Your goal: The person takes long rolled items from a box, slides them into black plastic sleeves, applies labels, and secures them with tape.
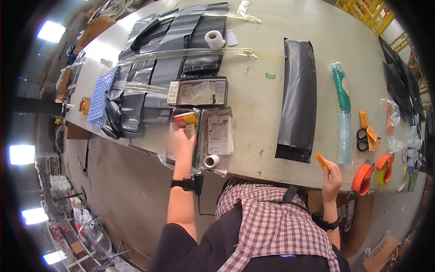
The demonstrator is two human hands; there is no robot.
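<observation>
The right hand (331, 181) pinched a small orange piece (322, 162) between thumb and fingers, just above the table's near edge. The left hand (182, 141) reached into a tray (198, 156), its fingers at a red-and-yellow packet (185, 119); whether they gripped it could not be told. That packet lay in the tray's left compartment, its markings too small to read. In the right compartment, a stack of white printed labels (219, 135) carried fine dark lines of text, and a white roll (211, 161) lay below it. Behind the tray, an open box (219, 92) held more printed slips (199, 90), also illegible. A black plastic bag (297, 102) lay lengthwise across the table (253, 122), its visible face plain. Right of it lay a clear-wrapped roll (343, 118) with a printed green end. Beyond came black-handled scissors (362, 139) beside orange pieces (370, 135), and two orange-rimmed tape rolls (363, 177) nearer the edge. Black bags (176, 41) covered the table's far left.
</observation>
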